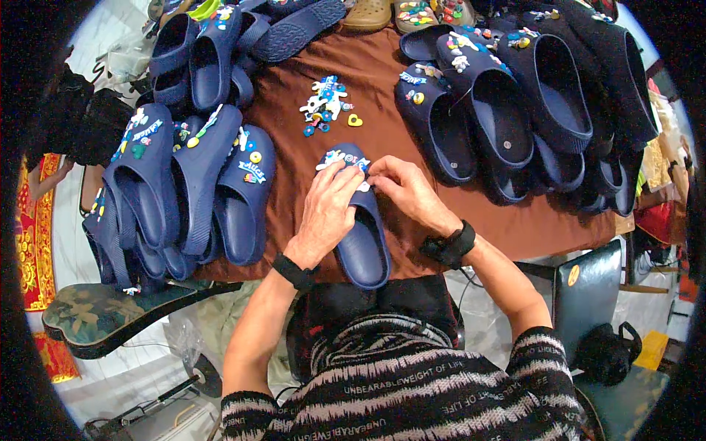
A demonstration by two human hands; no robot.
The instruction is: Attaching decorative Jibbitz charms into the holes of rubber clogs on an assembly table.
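A navy blue clog (363, 246) lies in front of me with its toe pointing away and its open heel near the table edge. Colourful charms (351, 160) cover its toe. My left hand (327, 206) is closed over the toe from the left, its fingers across the charms. On the other side, my right hand (413, 192) has thumb and forefinger pinched together at the toe's right edge; whatever is between them is hidden. Just beyond the clog sits a small pile of loose charms (322, 103) in white, blue and yellow, with a yellow heart charm (354, 120) beside it.
Brown cloth (287, 169) covers the table. Navy clogs with charms stand stacked at the left (151, 176) and the right (500, 110). More clogs, including a tan clog (368, 15), line the far edge. A dark chair (588, 294) stands at the right, a camouflage-patterned seat (110, 312) at the left.
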